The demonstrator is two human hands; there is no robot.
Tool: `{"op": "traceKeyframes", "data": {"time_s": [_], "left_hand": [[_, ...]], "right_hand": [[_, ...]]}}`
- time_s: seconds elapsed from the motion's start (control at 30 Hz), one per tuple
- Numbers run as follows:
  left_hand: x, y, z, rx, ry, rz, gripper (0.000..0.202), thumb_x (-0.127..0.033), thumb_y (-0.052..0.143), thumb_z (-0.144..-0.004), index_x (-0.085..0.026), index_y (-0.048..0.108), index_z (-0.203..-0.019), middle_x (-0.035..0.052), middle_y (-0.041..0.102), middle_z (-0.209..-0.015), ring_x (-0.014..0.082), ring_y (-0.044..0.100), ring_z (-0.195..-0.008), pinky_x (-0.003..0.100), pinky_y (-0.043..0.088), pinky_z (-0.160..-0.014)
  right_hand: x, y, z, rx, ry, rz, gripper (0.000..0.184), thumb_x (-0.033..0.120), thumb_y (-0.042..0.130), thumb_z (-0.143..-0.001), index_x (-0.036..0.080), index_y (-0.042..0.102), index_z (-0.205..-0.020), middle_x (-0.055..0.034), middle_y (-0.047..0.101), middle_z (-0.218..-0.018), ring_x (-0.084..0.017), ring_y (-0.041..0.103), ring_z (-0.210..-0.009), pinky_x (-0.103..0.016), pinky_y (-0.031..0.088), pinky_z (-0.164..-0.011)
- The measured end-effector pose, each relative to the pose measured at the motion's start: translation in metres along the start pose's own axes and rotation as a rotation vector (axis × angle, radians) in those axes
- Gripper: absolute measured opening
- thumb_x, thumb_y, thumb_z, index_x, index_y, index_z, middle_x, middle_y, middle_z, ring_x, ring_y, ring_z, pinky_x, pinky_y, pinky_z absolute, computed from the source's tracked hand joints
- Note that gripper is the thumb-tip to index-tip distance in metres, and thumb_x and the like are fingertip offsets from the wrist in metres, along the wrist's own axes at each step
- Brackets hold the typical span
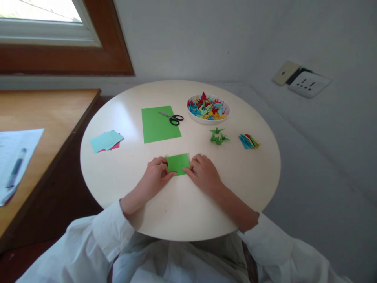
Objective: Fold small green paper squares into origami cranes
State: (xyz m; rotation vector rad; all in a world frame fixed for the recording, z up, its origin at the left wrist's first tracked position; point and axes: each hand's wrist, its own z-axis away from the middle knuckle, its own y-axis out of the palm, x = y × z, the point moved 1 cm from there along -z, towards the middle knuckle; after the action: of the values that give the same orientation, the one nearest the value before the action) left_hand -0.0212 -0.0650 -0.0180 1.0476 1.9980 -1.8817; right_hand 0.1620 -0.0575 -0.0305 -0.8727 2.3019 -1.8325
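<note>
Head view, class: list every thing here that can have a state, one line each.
Small green paper rectangle: flat, gripped at both sides.
Left hand: closed on its left edge.
Right hand: closed on its right edge.
Black-handled scissors: shut, lying flat.
Round white bowl: full of folded paper.

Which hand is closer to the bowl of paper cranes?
Right. The right hand rests directly in front of the bowl; the left hand is farther left, across the green paper.

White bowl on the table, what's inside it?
The white bowl is heaped with small folded paper shapes in red, blue, yellow and green. They cover its bottom, so whatever lies underneath the pile cannot be seen.
</note>
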Motion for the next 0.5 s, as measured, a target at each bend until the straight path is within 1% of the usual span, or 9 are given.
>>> {"op": "traceKeyframes", "data": {"time_s": [0.27, 0.5], "left_hand": [[-0.0004, 0.0018, 0.0002, 0.021, 0.013, -0.045, 0.026, -0.025, 0.055, -0.079, -0.017, 0.050, -0.055, 0.0076, 0.056, -0.088, 0.0212, 0.053, -0.084, 0.038, 0.045, -0.079], [-0.0018, 0.0013, 0.0014, 0.021, 0.084, -0.107, 0.026, -0.027, 0.052, -0.082, -0.015, 0.054, -0.059, 0.0089, 0.056, -0.090, 0.0217, 0.052, -0.088, 0.038, 0.046, -0.081]], "right_hand": [[0.0029, -0.0017, -0.0011, 0.028, 0.024, 0.051, 0.020, 0.030, 0.059, -0.082, 0.018, 0.057, -0.067, -0.0072, 0.059, -0.080, -0.021, 0.050, -0.077, -0.033, 0.040, -0.069], [0.0075, -0.0050, -0.0013, 0.042, 0.049, 0.121, 0.019, 0.030, 0.058, -0.082, 0.017, 0.059, -0.070, -0.0064, 0.060, -0.082, -0.020, 0.052, -0.078, -0.031, 0.039, -0.069]]}}
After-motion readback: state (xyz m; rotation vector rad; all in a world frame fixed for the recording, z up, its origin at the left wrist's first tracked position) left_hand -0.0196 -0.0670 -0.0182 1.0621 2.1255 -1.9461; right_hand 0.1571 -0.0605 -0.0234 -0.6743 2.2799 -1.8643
